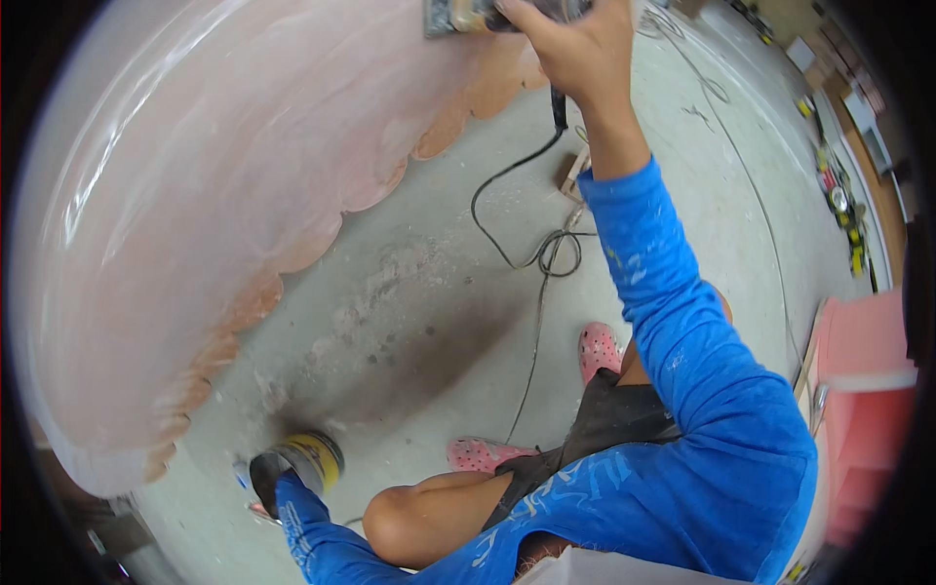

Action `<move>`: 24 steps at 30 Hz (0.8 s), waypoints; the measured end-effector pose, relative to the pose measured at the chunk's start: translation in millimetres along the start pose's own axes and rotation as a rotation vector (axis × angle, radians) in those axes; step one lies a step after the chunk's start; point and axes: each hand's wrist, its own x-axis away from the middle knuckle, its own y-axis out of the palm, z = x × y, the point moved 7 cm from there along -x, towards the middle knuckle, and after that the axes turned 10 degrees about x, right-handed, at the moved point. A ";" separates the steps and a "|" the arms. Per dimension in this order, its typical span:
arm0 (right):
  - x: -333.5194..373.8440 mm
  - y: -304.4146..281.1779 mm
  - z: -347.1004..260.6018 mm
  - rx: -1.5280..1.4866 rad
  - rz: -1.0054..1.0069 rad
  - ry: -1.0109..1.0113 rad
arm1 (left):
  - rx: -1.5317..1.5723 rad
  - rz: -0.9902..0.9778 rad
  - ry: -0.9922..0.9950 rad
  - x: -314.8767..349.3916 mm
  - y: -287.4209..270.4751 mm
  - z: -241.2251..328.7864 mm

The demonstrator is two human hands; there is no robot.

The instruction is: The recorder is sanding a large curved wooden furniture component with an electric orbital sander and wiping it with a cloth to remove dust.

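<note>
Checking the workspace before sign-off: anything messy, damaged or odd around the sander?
Two things. The power cord lies in loose tangled loops on the concrete floor, close to the pink clogs. A dark smudge and pale dust patches mark the floor there. The right hand grips the sander on the scalloped pink panel, which shows no visible damage.

Grey concrete floor (409, 292), dusty, dark stain mid-frame. Pink clogs (598, 349) on it. Small wood block (573, 175) beside the tangled black cable. Pink cabinet (868, 390) at right edge. Tools and clutter (843, 210) along far right wall.
</note>
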 end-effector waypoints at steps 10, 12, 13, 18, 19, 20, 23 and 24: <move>161.1 29.1 -30.2 -0.148 -0.035 -0.268 | 0.134 -0.144 -0.162 62.4 15.6 -79.2; 192.3 34.2 -23.4 -0.191 -0.089 -0.296 | 0.154 -0.154 -0.213 72.2 12.9 -87.2; 199.7 35.8 -23.3 -0.174 -0.110 -0.270 | 0.159 -0.158 -0.250 83.8 8.6 -96.6; 168.3 28.1 -3.5 -0.061 0.039 -0.177 | 0.210 -0.198 -0.445 148.1 7.5 -126.6; 152.9 25.5 5.5 -0.027 0.061 -0.184 | 0.225 -0.209 -0.479 156.2 9.1 -127.1; 140.1 22.8 13.3 0.007 0.082 -0.183 | 0.232 -0.222 -0.516 167.1 6.9 -131.0; 87.3 17.6 35.3 0.003 0.085 -0.118 | 0.246 -0.253 -0.620 192.1 -2.6 -141.5; 70.3 17.0 44.9 -0.049 0.110 -0.026 | 0.245 -0.261 -0.656 199.7 -9.0 -145.3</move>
